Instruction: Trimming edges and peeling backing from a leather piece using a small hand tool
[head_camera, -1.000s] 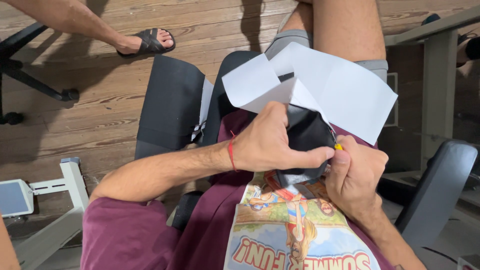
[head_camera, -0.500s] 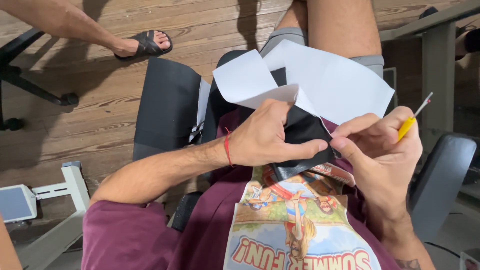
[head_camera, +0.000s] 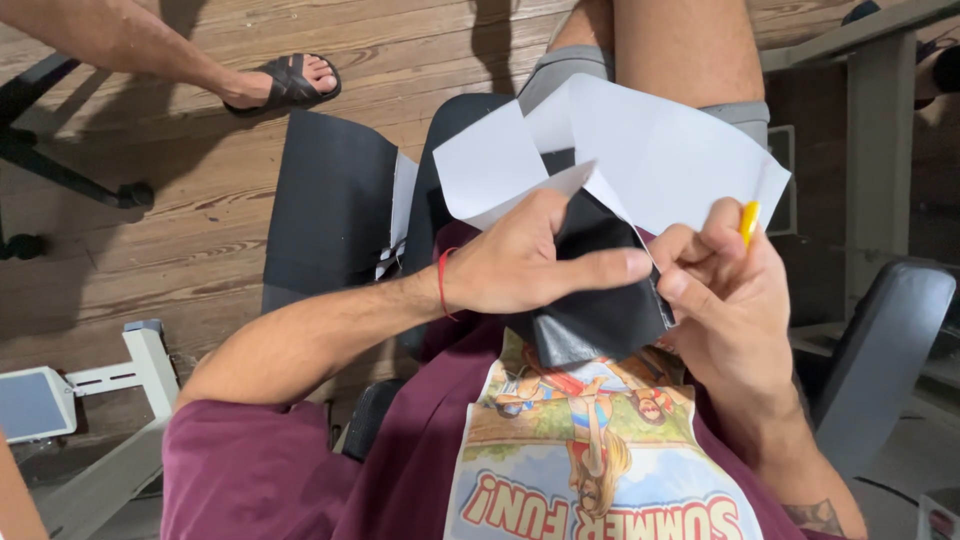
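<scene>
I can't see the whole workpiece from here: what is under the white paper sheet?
Under the white paper sheet, folded black fabric shows, pinched by the left hand. The right hand, holding a yellow tool, touches its edge. How far the fabric runs beneath the paper is hidden.

A wooden plank floor carries a black chair, a white metal stand at lower left, and a sandalled foot
</scene>
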